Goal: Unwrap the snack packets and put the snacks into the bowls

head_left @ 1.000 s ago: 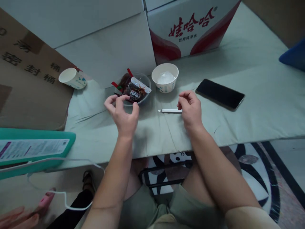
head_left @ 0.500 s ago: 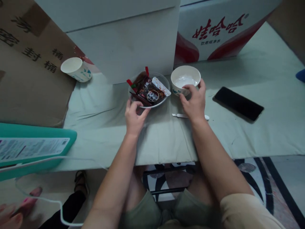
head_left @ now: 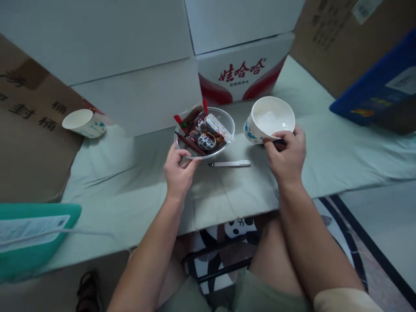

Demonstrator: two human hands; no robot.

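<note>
My left hand [head_left: 178,171] grips the near rim of a clear bowl [head_left: 227,122] that holds several dark snack packets [head_left: 204,138]. My right hand [head_left: 286,157] is closed on the near edge of a white paper bowl [head_left: 271,118], lifted off the table and tilted toward me. Something white lies inside that bowl. A white plastic utensil [head_left: 230,164] lies flat on the pale green table cover [head_left: 130,186] between my two hands.
A white paper cup [head_left: 85,123] lies on its side at the far left. White cartons and a red-and-white box [head_left: 242,76] stand behind the bowls. A blue box [head_left: 377,89] is at the right, a teal pack [head_left: 29,238] at the near left.
My right hand closed on the white bowl and raised it to the right. My left hand took hold of the clear bowl's rim. The black phone is no longer in view.
</note>
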